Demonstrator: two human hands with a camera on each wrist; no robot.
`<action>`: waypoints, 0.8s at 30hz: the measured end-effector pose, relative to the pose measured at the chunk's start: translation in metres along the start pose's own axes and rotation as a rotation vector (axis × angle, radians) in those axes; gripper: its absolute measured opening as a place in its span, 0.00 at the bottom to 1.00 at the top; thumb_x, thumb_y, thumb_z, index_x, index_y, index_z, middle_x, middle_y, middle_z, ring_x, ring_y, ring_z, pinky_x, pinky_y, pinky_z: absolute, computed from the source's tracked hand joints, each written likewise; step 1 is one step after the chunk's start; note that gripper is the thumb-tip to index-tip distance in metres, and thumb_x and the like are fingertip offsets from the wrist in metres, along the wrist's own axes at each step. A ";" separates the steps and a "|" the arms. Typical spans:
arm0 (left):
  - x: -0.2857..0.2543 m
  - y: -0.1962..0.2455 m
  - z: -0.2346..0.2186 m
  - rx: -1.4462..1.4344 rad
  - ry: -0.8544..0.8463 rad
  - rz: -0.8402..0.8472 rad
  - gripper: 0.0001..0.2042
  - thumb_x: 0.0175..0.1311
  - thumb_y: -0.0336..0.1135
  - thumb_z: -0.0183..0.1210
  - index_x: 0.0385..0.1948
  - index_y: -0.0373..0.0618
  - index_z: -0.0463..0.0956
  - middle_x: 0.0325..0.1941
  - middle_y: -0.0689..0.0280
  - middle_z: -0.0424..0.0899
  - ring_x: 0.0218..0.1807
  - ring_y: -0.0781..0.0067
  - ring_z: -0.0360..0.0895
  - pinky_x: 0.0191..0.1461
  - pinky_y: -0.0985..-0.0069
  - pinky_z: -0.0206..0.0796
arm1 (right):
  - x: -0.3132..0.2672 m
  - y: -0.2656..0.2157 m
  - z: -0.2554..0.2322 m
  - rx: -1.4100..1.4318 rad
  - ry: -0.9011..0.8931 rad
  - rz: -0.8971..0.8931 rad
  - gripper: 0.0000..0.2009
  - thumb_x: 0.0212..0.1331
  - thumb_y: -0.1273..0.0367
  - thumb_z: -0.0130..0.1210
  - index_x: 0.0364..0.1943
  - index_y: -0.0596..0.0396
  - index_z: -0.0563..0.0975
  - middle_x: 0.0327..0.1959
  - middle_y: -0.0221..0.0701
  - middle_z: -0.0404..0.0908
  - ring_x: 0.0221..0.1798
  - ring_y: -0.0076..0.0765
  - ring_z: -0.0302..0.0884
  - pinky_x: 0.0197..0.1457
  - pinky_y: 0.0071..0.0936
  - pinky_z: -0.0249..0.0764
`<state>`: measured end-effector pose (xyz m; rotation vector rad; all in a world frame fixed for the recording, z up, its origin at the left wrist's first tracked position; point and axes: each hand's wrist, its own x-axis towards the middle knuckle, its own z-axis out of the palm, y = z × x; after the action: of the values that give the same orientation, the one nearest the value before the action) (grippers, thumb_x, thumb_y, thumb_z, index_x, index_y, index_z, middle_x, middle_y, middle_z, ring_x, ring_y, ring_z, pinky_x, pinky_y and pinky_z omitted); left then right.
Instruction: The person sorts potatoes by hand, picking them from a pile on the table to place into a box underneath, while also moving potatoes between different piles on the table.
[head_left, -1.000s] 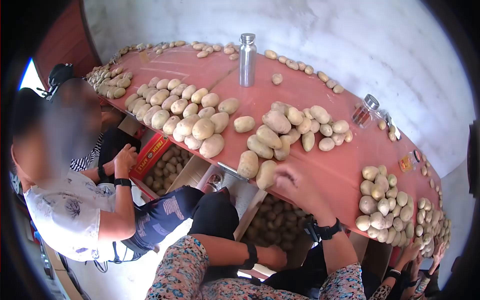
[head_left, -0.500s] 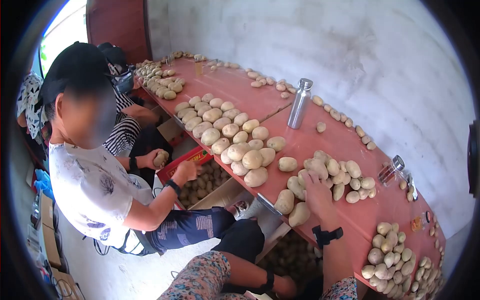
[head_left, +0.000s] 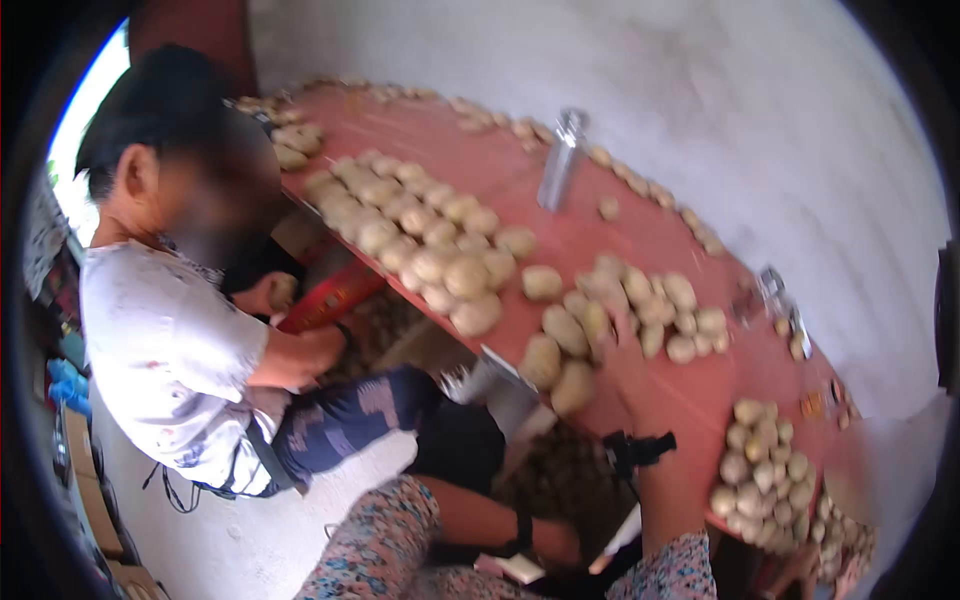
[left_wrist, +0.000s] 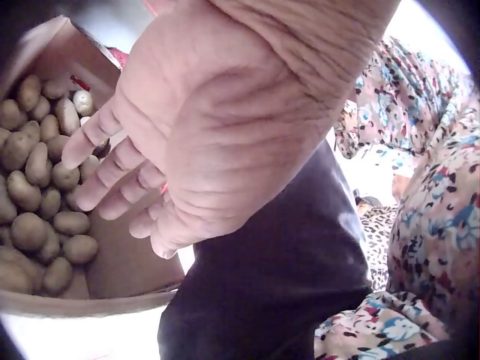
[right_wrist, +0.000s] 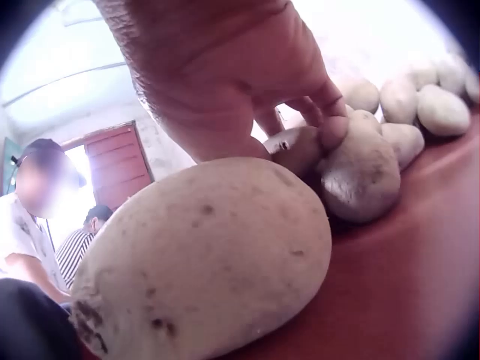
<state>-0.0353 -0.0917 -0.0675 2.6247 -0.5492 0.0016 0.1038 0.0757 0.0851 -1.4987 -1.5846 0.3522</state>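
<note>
My right hand point(head_left: 622, 362) lies on the red table point(head_left: 650, 245) at the near edge of a cluster of potatoes point(head_left: 610, 310). In the right wrist view its bent fingers point(right_wrist: 330, 127) touch a pale potato point(right_wrist: 364, 176), and a large potato point(right_wrist: 210, 259) fills the foreground by the palm. My left hand point(head_left: 560, 545) hangs low under the table. In the left wrist view it point(left_wrist: 112, 172) has straight, spread fingers, holds nothing, and hovers over a cardboard box point(left_wrist: 112, 270) of small potatoes point(left_wrist: 37, 187).
Another person point(head_left: 170, 340) in a white shirt sits close on my left, reaching under the table. A steel bottle point(head_left: 562, 158) stands mid-table, and a glass jar point(head_left: 772, 285) stands near the wall. More potato piles point(head_left: 760, 470) lie along the table.
The head view has swung and blurred. My right hand stays at the same potato cluster near the table's edge. The seated person has leaned in closer.
</note>
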 end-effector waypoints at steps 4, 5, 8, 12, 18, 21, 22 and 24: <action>0.025 -0.029 0.125 -0.335 0.301 -0.098 0.13 0.56 0.44 0.50 0.25 0.47 0.79 0.22 0.56 0.79 0.24 0.54 0.77 0.30 0.60 0.69 | -0.063 -0.020 -0.058 1.126 -0.189 0.562 0.21 0.62 0.60 0.43 0.56 0.56 0.65 0.50 0.36 0.73 0.41 0.31 0.74 0.39 0.27 0.71; 0.024 -0.029 0.135 -0.162 0.281 0.000 0.11 0.55 0.41 0.52 0.28 0.47 0.80 0.29 0.58 0.81 0.30 0.57 0.79 0.32 0.62 0.71 | -0.095 -0.020 -0.065 1.133 -0.129 0.649 0.21 0.62 0.60 0.43 0.56 0.56 0.65 0.50 0.36 0.73 0.41 0.31 0.74 0.39 0.27 0.71; 0.015 0.012 0.020 0.023 -0.489 -0.169 0.09 0.54 0.37 0.54 0.33 0.48 0.81 0.38 0.62 0.82 0.39 0.61 0.80 0.36 0.63 0.72 | -0.166 -0.032 -0.076 1.319 -0.106 0.845 0.21 0.64 0.55 0.41 0.53 0.55 0.67 0.43 0.38 0.75 0.32 0.31 0.72 0.31 0.25 0.68; 0.012 0.012 0.016 0.039 -0.613 -0.195 0.11 0.52 0.32 0.55 0.38 0.48 0.81 0.45 0.64 0.81 0.46 0.63 0.78 0.39 0.65 0.72 | -0.253 0.003 -0.050 1.744 -0.002 1.216 0.21 0.65 0.56 0.41 0.54 0.56 0.65 0.46 0.43 0.72 0.34 0.35 0.70 0.35 0.28 0.69; 0.011 0.013 -0.013 -0.017 -0.778 -0.290 0.13 0.52 0.31 0.55 0.40 0.47 0.80 0.45 0.63 0.81 0.46 0.66 0.78 0.39 0.65 0.71 | -0.316 0.043 0.015 1.563 0.646 1.545 0.16 0.68 0.61 0.35 0.51 0.58 0.63 0.47 0.45 0.69 0.44 0.45 0.71 0.46 0.38 0.73; 0.007 0.010 -0.016 -0.015 -0.736 -0.265 0.13 0.53 0.31 0.54 0.40 0.46 0.80 0.45 0.63 0.81 0.46 0.65 0.78 0.40 0.65 0.71 | -0.329 0.059 0.026 1.409 0.832 1.613 0.14 0.68 0.63 0.33 0.49 0.59 0.61 0.50 0.48 0.66 0.52 0.52 0.70 0.54 0.45 0.71; 0.006 0.010 -0.010 0.001 -0.687 -0.280 0.13 0.53 0.31 0.54 0.41 0.46 0.80 0.46 0.61 0.81 0.45 0.63 0.79 0.42 0.63 0.71 | -0.334 0.063 0.029 1.417 0.747 1.634 0.14 0.67 0.64 0.33 0.49 0.60 0.61 0.51 0.49 0.67 0.52 0.52 0.70 0.54 0.44 0.71; 0.006 0.013 -0.005 -0.030 -0.652 -0.317 0.13 0.53 0.31 0.53 0.41 0.46 0.80 0.46 0.61 0.80 0.45 0.62 0.79 0.42 0.63 0.71 | -0.333 0.061 0.031 1.336 0.550 1.591 0.14 0.65 0.68 0.35 0.50 0.61 0.62 0.53 0.48 0.68 0.53 0.48 0.70 0.53 0.41 0.70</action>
<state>-0.0345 -0.1020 -0.0568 2.6197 -0.3177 -0.9738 0.0743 -0.2007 -0.1103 -1.1422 0.6227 1.3333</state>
